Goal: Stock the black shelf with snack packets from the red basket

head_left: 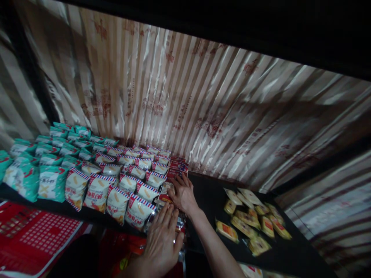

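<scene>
On a dark shelf (208, 197) stand rows of snack bags. My left hand (162, 241) lies flat, fingers stretched out, on a clear-wrapped packet (180, 223) at the shelf's front edge. My right hand (182, 193) reaches further back with its fingers spread over a row of red packets (177, 168), touching them beside the white bags with red and blue striped tops (136, 193). What lies under the right palm is hidden.
Teal and white bags (43, 170) fill the left of the shelf. Several small yellow packets (252, 220) lie loose at the right. A striped beige sheet (179, 100) forms the back wall. Below at left is a red printed surface (34, 235).
</scene>
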Demonstrator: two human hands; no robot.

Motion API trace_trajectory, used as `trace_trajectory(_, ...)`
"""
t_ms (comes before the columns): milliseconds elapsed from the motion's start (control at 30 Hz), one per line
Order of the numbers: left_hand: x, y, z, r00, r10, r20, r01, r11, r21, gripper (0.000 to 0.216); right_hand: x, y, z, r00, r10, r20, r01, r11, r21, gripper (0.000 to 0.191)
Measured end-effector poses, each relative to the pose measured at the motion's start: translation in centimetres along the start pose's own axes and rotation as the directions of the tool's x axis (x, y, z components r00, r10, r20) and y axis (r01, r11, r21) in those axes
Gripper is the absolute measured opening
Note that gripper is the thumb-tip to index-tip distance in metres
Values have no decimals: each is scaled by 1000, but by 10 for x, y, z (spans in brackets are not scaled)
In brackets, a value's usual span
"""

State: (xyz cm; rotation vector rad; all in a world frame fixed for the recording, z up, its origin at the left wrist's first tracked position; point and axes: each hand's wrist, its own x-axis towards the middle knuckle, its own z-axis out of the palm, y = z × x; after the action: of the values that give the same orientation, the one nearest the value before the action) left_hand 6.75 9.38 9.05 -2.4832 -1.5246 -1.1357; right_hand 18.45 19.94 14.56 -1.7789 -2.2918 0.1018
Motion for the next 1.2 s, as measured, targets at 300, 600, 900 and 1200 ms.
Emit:
trace_trajectory(300,-1,1,-6,999,-5,33,6,1000,-23,56,1,-4,-6,998,-22,66,17,998,68,45)
trace_trajectory(600,-3,0,-3,1000,-7,-18,7,999,-32,54,-2,-5,-9,996,-60,62,56,997,61,39)
trace_trajectory(900,-1,-1,-3,999,-20,-30,18,997,-73,53,-3,-1,-8,994,-80,73,72,992,108,39)
trace_trajectory(1200,-2,-1,-4,999,-23,-47,18,995,-95,47,-4,1,-5,994,-99,55,91,988,127,34)
